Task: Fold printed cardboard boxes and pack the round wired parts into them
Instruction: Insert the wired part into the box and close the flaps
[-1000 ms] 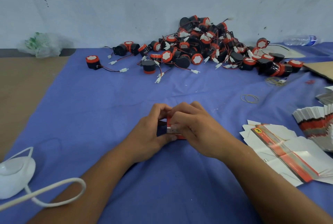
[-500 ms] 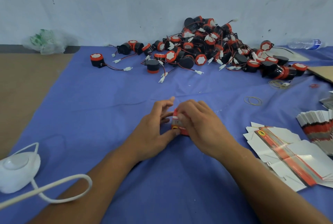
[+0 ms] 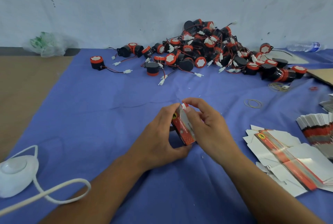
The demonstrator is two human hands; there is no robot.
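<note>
A small red and silver printed cardboard box point(image 3: 183, 130) stands tilted on the blue cloth, near the middle. My left hand point(image 3: 160, 137) grips its left side and bottom end. My right hand point(image 3: 207, 124) curls over its right side, thumb and forefinger pinching the top flap. A big pile of round black and red wired parts point(image 3: 203, 52) lies against the far wall. One loose part point(image 3: 96, 62) sits apart to the left of the pile. Whether a part is inside the box is hidden.
Flat unfolded box blanks point(image 3: 288, 159) lie at the right, with a fanned stack point(image 3: 317, 128) behind them. Rubber bands point(image 3: 252, 103) lie on the cloth. A white device with a cord point(image 3: 16, 175) sits at the near left. A plastic bag point(image 3: 48, 44) and a bottle point(image 3: 304, 46) lie by the wall.
The box has been turned up and tilted, so its printed long face now shows. My right hand has lifted from covering it to pinching the top flap.
</note>
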